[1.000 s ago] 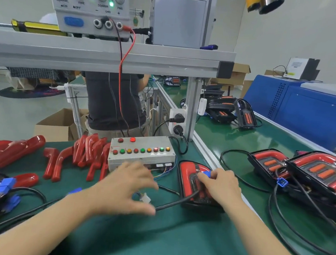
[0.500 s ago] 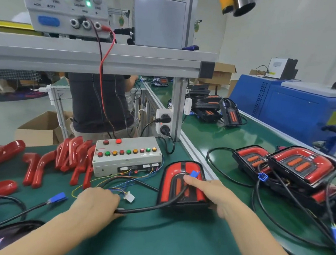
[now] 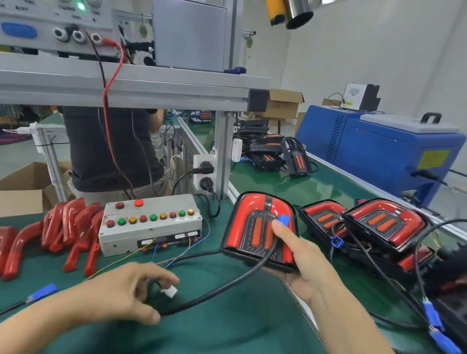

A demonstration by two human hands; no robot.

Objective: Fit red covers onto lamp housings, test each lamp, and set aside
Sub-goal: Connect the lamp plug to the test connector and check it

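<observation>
Two hands busy at the near edge of the green desk (image 3: 242,331) — right hand (image 3: 301,263) clamped on the covered lamp (image 3: 261,232), thumb on top by its blue connector (image 3: 284,219), fingers under the near rim, so the unit tilts up off the mat, probably being lifted toward the finished pile. Left hand (image 3: 125,294) sits curled over the lamp's black cable (image 3: 218,290) near the small white plug (image 3: 171,292); looks like it pinches the cable, exact grip hard to tell from blur. Likely it steadies the lead so the lamp comes away free of the tester box (image 3: 150,223), which stands just behind with its row of coloured buttons. Lamp's red cover looks seated, no light showing. Finished lamps (image 3: 368,229) stack on the right with tangled leads, close beside — the set-aside spot, I'd judge. Loose red covers (image 3: 69,228) lie on the far left, within reach for the next housing. Risk: cable snagging on the tester wires as the lamp moves
</observation>
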